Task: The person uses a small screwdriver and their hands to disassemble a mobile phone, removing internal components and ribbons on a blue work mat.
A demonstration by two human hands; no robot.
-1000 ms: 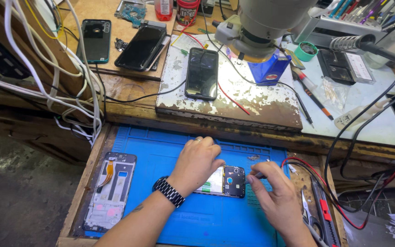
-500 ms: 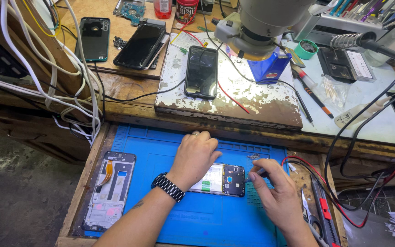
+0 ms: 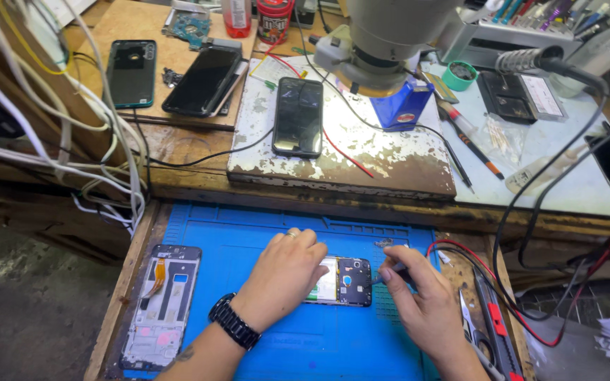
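An opened phone (image 3: 346, 281) lies on a blue work mat (image 3: 248, 240) in a pulled-out drawer. My left hand (image 3: 284, 271), with a black watch on the wrist, presses flat on the phone's left part and covers it. My right hand (image 3: 421, 300) is closed around a thin tool (image 3: 384, 274) whose tip meets the phone's right edge. A bare phone frame (image 3: 162, 305) rests at the mat's left edge.
Above the drawer, a dark phone (image 3: 298, 116) lies on a worn white board under a microscope head (image 3: 390, 39). Two more phones (image 3: 131, 72) sit on a wooden board at left. Scissors (image 3: 476, 335) and red wires lie right of the mat. White cables hang at left.
My right hand has brought the tool in from the right until its tip meets the phone's right edge. My left hand stays pressed on the phone.
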